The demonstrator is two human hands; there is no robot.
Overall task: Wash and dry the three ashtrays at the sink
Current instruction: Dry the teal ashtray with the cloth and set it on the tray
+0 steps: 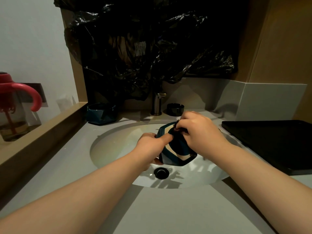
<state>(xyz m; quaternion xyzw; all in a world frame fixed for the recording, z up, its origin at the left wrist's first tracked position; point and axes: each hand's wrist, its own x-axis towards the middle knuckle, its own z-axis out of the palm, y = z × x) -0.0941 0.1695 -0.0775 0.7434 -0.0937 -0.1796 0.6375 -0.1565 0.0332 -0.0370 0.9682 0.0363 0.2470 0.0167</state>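
At centre frame, you hold a hexagonal teal ashtray (175, 158) tilted above the white sink basin (118, 144), just over the drain (161, 173). Your left hand (152, 146) grips its left wall, thumb laid across the rim. Your right hand (199, 130) bunches a dark cloth (179, 142) and presses it into the ashtray's bowl from the upper right. Cloth and right hand cover most of the ashtray's inside, so its far rim is hard to make out.

At the back of the counter (168, 208), a second teal ashtray (101, 113) sits toward the left and a round black ashtray (175, 109) stands just right of the faucet (157, 103), both apart from your hands. A black tray (273, 146) lies at the right, cut off by the frame edge. Crumpled black plastic sheeting (152, 39) hangs across the upper centre. A cup with a red handle (15, 105) is cut off at the left edge.
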